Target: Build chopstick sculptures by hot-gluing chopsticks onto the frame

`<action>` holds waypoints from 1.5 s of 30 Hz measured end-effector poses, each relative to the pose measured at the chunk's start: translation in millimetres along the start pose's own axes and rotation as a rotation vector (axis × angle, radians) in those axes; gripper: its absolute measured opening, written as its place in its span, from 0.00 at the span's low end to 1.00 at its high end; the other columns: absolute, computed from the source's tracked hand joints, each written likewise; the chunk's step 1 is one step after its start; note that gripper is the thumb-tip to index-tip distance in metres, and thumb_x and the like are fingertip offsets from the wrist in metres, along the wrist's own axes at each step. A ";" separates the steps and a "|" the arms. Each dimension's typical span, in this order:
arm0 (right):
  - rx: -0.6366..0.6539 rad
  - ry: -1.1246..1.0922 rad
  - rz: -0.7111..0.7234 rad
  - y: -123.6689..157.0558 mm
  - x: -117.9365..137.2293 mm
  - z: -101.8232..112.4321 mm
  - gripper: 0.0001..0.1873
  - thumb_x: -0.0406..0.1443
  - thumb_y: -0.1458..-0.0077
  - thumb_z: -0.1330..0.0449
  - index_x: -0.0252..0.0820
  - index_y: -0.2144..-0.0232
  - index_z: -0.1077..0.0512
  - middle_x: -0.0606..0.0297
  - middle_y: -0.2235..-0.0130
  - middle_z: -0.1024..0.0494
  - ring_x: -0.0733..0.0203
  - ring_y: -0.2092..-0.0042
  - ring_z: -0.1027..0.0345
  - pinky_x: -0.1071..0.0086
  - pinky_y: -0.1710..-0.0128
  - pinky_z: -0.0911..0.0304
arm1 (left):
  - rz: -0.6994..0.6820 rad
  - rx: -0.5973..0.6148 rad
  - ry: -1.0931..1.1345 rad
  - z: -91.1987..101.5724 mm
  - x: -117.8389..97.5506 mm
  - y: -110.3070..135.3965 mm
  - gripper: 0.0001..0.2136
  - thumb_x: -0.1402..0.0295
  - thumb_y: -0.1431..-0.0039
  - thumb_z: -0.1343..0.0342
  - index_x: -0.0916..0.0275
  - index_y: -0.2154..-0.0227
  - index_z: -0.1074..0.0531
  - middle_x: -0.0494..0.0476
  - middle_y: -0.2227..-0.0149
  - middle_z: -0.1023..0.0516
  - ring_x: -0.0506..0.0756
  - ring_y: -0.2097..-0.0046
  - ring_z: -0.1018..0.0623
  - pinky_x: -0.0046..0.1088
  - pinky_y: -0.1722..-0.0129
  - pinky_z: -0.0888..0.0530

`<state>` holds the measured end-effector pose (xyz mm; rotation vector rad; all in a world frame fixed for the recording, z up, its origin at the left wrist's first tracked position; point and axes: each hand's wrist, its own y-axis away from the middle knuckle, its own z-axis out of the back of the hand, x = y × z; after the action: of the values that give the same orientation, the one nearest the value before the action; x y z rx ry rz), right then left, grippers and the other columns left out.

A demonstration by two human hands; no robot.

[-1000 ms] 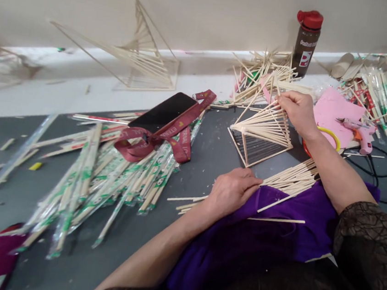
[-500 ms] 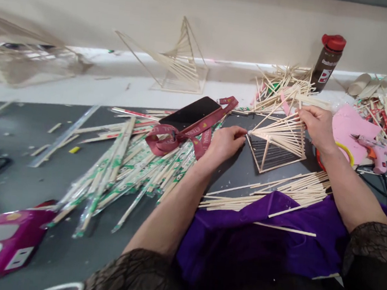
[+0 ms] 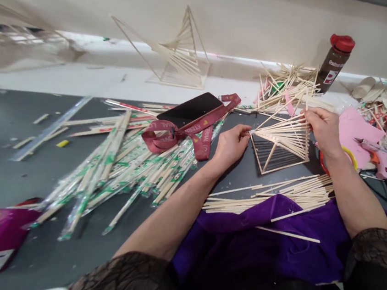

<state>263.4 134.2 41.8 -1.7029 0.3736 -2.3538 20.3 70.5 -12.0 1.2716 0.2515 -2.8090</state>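
Note:
A small model of thin wooden sticks (image 3: 285, 141) stands on the grey table, its sticks fanning out from the left corner to an upright side on the right. My right hand (image 3: 324, 131) pinches the upper right of this model, around the top of its upright sticks. At the opposite corner is my left hand (image 3: 231, 145), fingers curled and tips closed against the model's edge; the exact contact is partly hidden. Loose sticks (image 3: 291, 197) lie in front of the model, partly on purple cloth (image 3: 238, 242).
Wrapped chopsticks (image 3: 108, 168) and a phone (image 3: 190, 110) with a red lanyard (image 3: 198, 131) lie left. A glue gun (image 3: 374, 155), pink paper (image 3: 357, 130) and scissors (image 3: 347, 156) are right. Behind stand a bottle (image 3: 333, 67), a stick heap (image 3: 285, 88) and another stick model (image 3: 185, 56).
The view has shifted slightly, so things on the table appear displaced. My left fingers have curled in more at the model's corner. My right hand keeps its pinch on the upper right.

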 end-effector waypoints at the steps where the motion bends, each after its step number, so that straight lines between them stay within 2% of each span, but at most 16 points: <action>1: -0.002 0.004 0.009 0.0 -0.1 0.1 0.09 0.36 0.49 0.42 0.43 0.77 0.22 0.70 0.77 0.23 0.65 0.73 0.31 0.71 0.73 0.37 | -0.003 -0.003 0.004 -0.2 0.3 -0.3 0.16 0.72 0.43 0.49 0.64 0.52 0.26 0.57 0.59 0.18 0.53 0.59 0.20 0.27 0.54 0.27; 6: -0.002 -0.007 0.016 0.1 -0.6 0.3 0.09 0.35 0.50 0.41 0.44 0.78 0.23 0.69 0.77 0.23 0.64 0.73 0.30 0.70 0.73 0.36 | -0.019 -0.007 0.016 -0.7 0.8 -1.5 0.15 0.69 0.42 0.49 0.64 0.54 0.25 0.57 0.59 0.18 0.54 0.59 0.20 0.27 0.55 0.27; 12: 0.010 -0.036 0.008 -0.7 -3.0 -0.1 0.08 0.36 0.49 0.41 0.44 0.74 0.22 0.69 0.76 0.23 0.62 0.72 0.29 0.67 0.71 0.33 | -0.042 0.014 -0.005 3.7 -1.1 0.6 0.13 0.69 0.44 0.47 0.63 0.57 0.24 0.55 0.61 0.18 0.53 0.61 0.21 0.27 0.57 0.27; 16: 0.023 -0.056 -0.007 0.0 2.1 -0.6 0.08 0.35 0.49 0.41 0.43 0.78 0.24 0.69 0.76 0.23 0.63 0.73 0.29 0.67 0.72 0.33 | -0.085 0.036 -0.028 7.6 1.3 4.9 0.12 0.68 0.46 0.45 0.63 0.59 0.23 0.53 0.63 0.18 0.52 0.63 0.21 0.26 0.59 0.28; 21: 0.022 -0.029 0.002 0.6 8.5 -1.5 0.09 0.33 0.49 0.42 0.41 0.78 0.24 0.68 0.77 0.25 0.64 0.74 0.31 0.67 0.72 0.34 | -0.132 -0.035 -0.095 7.6 3.1 13.8 0.10 0.66 0.44 0.46 0.63 0.61 0.24 0.54 0.65 0.20 0.51 0.65 0.23 0.25 0.62 0.29; 24: 0.031 -0.012 0.034 -0.1 8.3 -2.0 0.10 0.33 0.48 0.42 0.41 0.78 0.24 0.68 0.77 0.25 0.65 0.74 0.31 0.68 0.71 0.33 | -0.225 -0.063 -0.186 7.3 -4.0 19.3 0.09 0.66 0.42 0.47 0.62 0.65 0.24 0.55 0.67 0.22 0.51 0.66 0.25 0.25 0.64 0.31; 26: 0.032 -0.012 0.026 -0.3 7.9 -2.3 0.10 0.33 0.48 0.42 0.42 0.78 0.24 0.69 0.77 0.25 0.65 0.74 0.31 0.68 0.71 0.34 | -0.257 -0.023 -0.255 7.3 -11.2 22.2 0.09 0.65 0.42 0.46 0.61 0.67 0.23 0.55 0.68 0.23 0.52 0.67 0.25 0.26 0.66 0.32; 32: 0.053 -0.026 0.015 0.6 6.3 -2.4 0.09 0.35 0.49 0.42 0.43 0.78 0.24 0.69 0.77 0.23 0.64 0.74 0.30 0.69 0.72 0.34 | -0.105 0.142 -0.522 8.0 -30.5 20.4 0.09 0.62 0.44 0.43 0.59 0.66 0.22 0.56 0.66 0.22 0.57 0.65 0.23 0.30 0.72 0.36; 36: 0.046 -0.023 0.018 0.9 5.0 -2.3 0.10 0.36 0.49 0.42 0.43 0.78 0.24 0.69 0.77 0.23 0.63 0.73 0.29 0.69 0.72 0.35 | -0.097 0.176 -0.667 7.1 -37.8 17.0 0.10 0.62 0.43 0.46 0.58 0.66 0.22 0.57 0.65 0.21 0.58 0.63 0.21 0.30 0.74 0.36; 42: 0.059 -0.007 0.011 1.4 3.7 -2.6 0.09 0.37 0.48 0.42 0.43 0.76 0.23 0.69 0.76 0.22 0.62 0.72 0.28 0.69 0.70 0.35 | -0.131 0.187 -0.716 -0.4 -41.4 19.9 0.14 0.65 0.39 0.54 0.61 0.66 0.23 0.62 0.62 0.21 0.58 0.65 0.21 0.30 0.74 0.36; 45: 0.058 0.013 0.036 1.4 2.4 -2.5 0.10 0.38 0.47 0.42 0.43 0.75 0.23 0.68 0.75 0.22 0.61 0.70 0.27 0.68 0.68 0.35 | -0.179 0.188 -0.659 8.8 -39.3 17.7 0.14 0.65 0.41 0.53 0.62 0.69 0.23 0.61 0.65 0.21 0.57 0.66 0.22 0.30 0.72 0.34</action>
<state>260.3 132.3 42.7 -1.6422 0.3325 -2.3283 41.7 50.7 20.9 0.2879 0.0685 -3.2658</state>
